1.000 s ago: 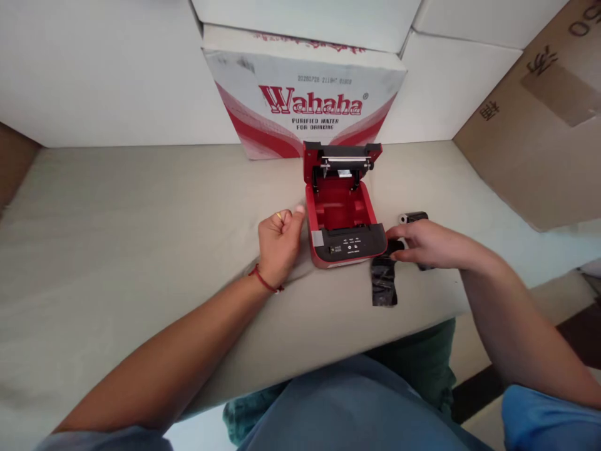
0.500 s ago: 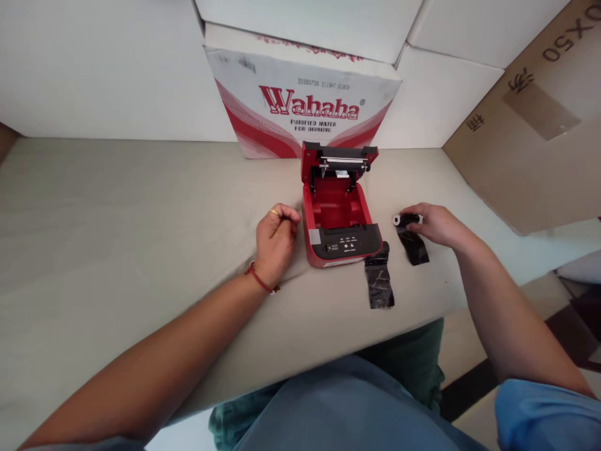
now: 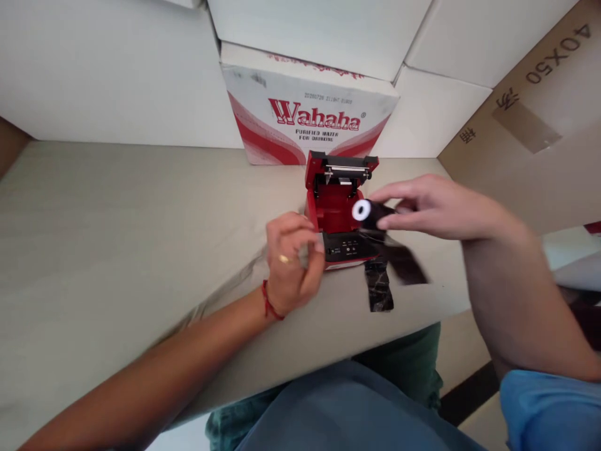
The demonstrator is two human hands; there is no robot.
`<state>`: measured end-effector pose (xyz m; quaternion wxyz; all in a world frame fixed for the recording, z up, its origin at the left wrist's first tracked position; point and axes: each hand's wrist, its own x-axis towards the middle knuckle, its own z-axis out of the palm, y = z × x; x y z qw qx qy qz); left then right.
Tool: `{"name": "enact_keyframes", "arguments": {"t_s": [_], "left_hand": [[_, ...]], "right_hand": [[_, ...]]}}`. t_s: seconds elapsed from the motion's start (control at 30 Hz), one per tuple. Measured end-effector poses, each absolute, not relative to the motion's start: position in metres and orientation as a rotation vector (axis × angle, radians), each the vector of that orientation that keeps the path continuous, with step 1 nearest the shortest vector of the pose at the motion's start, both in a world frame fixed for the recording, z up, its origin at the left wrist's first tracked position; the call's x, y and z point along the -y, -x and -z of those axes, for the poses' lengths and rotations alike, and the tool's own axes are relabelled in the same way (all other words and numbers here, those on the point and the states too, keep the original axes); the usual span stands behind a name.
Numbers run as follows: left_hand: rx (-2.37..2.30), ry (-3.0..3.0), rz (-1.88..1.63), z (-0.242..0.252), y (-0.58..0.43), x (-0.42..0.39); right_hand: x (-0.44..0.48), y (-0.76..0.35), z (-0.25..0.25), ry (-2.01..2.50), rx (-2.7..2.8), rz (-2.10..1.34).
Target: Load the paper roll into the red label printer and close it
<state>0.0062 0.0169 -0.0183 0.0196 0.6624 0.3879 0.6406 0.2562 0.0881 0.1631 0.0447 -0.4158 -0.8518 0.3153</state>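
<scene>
A small red and black label printer (image 3: pixel 350 245) stands on the table with its lid (image 3: pixel 345 168) raised. My right hand (image 3: pixel 427 207) grips a black ribbon roll (image 3: pixel 374 214) by its right end, lifted over the right side of the printer. The roll's white core faces left, and a loose tail of ribbon (image 3: pixel 404 263) hangs below it. At the printer's front left corner is my left hand (image 3: pixel 295 263), slightly blurred. Its fingers are loosely curled, with the thumb apart and nothing visible between them.
A strip of creased black film (image 3: pixel 378 288) lies by the printer's front right. Behind the printer stands a Wahaha water carton (image 3: pixel 314 113) against white boxes (image 3: pixel 319 31). A large brown carton (image 3: pixel 530 125) leans at the right. The table's front edge runs close to my body.
My right hand has lifted the ribbon roll off the table and carried it left, over the printer. My left hand has shifted right and nearer to the printer's front, its fingers loosening.
</scene>
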Motion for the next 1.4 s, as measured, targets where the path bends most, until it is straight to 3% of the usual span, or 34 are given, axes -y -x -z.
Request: {"name": "enact_keyframes", "arguments": {"t_s": [0.17, 0.33, 0.6, 0.8, 0.97, 1.17, 1.4], "left_hand": [[-0.889, -2.645, -1.727, 0.003, -0.021, 0.012], [-1.036, -2.748, -1.387, 0.002, -0.029, 0.015], [-1.065, -2.772, -1.282, 0.001, -0.026, 0.011], [-0.973, -2.756, -1.281, 0.006, -0.024, 0.011], [-0.924, -2.767, -1.305, 0.004, -0.021, 0.012], [-0.944, -2.858, -1.315, -0.006, -0.023, 0.014], [-0.87, -2.865, -1.278, -0.01, -0.025, 0.016]], "right_hand": [[-0.093, -0.195, -0.112, 1.563, 2.763, -0.342], [-0.093, -0.178, -0.099, 1.8, 2.816, -0.079], [-0.112, -0.179, -0.076, 1.703, 2.764, -0.047], [-0.09, -0.217, -0.104, 1.317, 2.374, -0.581], [-0.094, -0.237, -0.106, 1.286, 1.783, -0.333], [-0.122, -0.231, -0.075, 1.231, 1.942, -0.336], [-0.105, -0.228, -0.074, 1.101, 1.931, -0.292]]}}
